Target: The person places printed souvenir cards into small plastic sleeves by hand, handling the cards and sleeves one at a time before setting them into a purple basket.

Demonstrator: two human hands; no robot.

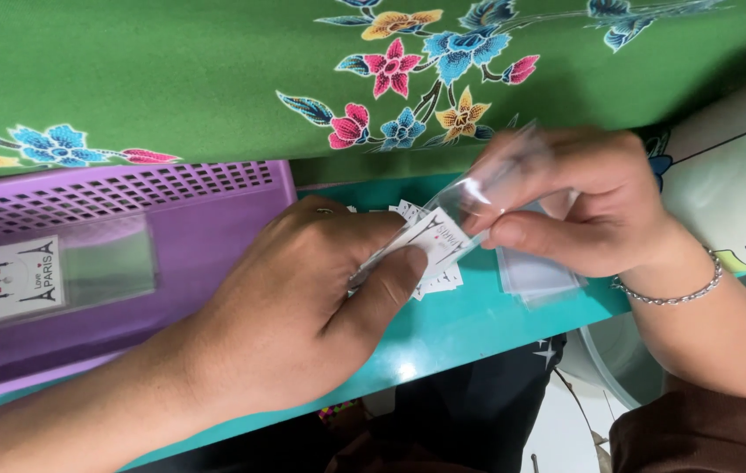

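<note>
Low over the table [469, 328], the left hand [303, 307] pinches a white card [430, 235], fingers clamped; the right hand [583, 206] pinches the clear sleeve [487, 188].

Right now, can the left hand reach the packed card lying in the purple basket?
Probably yes. The left hand sits just beside the purple basket, and nothing covers the packed card; but it holds a small white card.

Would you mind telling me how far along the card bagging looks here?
Done: one bagged card lies on the purple basket. In hand: the left hand feeds a card into a clear sleeve held by the right hand. Left: loose cards and empty sleeves.
</note>
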